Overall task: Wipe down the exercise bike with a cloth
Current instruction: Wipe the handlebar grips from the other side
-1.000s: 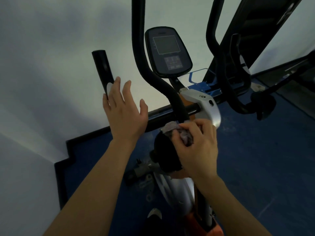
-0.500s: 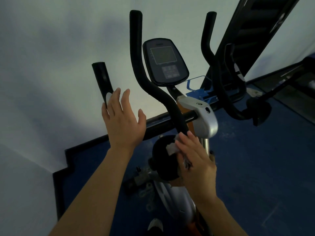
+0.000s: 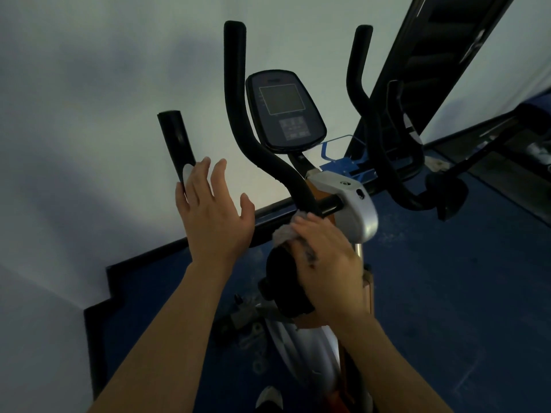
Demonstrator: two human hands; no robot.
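The exercise bike stands in front of me, with a dark console point(image 3: 284, 110), black foam handlebars point(image 3: 238, 114) and a silver stem cover point(image 3: 354, 201). My right hand point(image 3: 328, 263) presses a grey cloth point(image 3: 286, 232) onto a round black knob point(image 3: 286, 281) just below the handlebar base; most of the cloth is hidden under the fingers. My left hand point(image 3: 213, 213) is open with fingers spread, its fingertips touching the short black grip point(image 3: 174, 141) at the left, which carries a silver sensor pad.
A pale wall fills the background, and a blue floor with a black skirting point(image 3: 143, 257) lies below. A dark slanted machine frame point(image 3: 447, 55) and a blue bracket point(image 3: 343, 162) stand behind the bike at the right. The silver flywheel housing point(image 3: 301, 353) sits below my right hand.
My right hand has slid the cloth over the black knob, first down and then back up to its top edge. The view tilted downward. My left hand stayed on the left grip.
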